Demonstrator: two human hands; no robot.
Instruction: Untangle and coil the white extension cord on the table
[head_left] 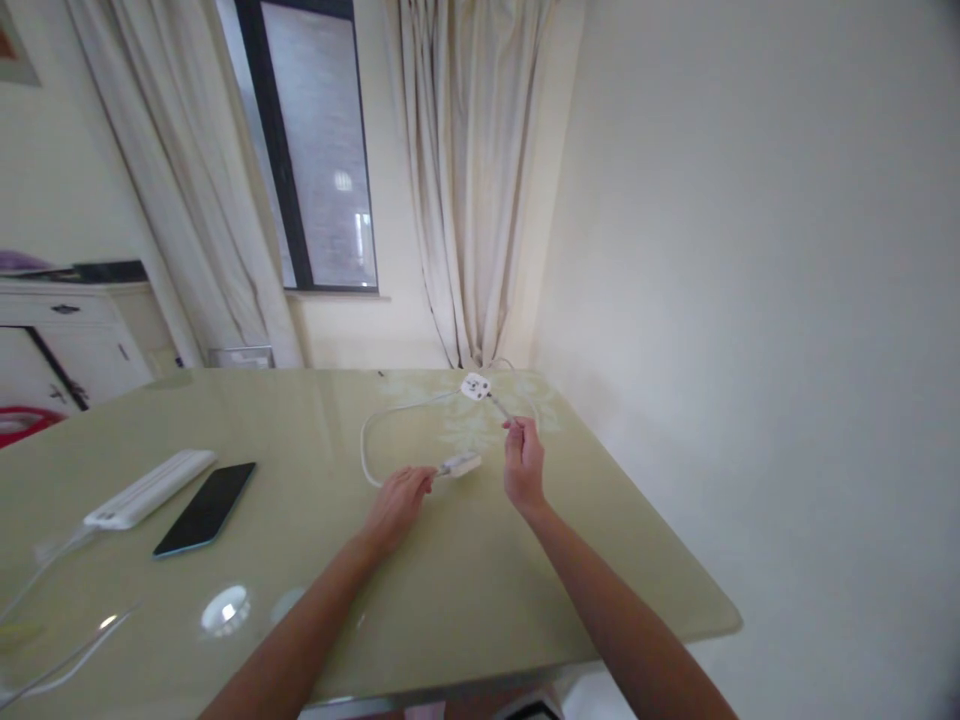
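White cable (pixel 363 445), likely light, limp; left hand (pixel 397 500) pinches its rigid connector (pixel 461 464), right hand (pixel 523 468) pinches the lead (pixel 501 408) beyond.

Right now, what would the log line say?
left hand holds white cable | right hand pinches thin cord | nearby: white plug, phone, power strip

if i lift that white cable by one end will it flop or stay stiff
Likely floppy: the white cable lies in a loose loop on the table. Probably light, since the left hand and right hand pinch it with fingertips. The white plug on it may drag.
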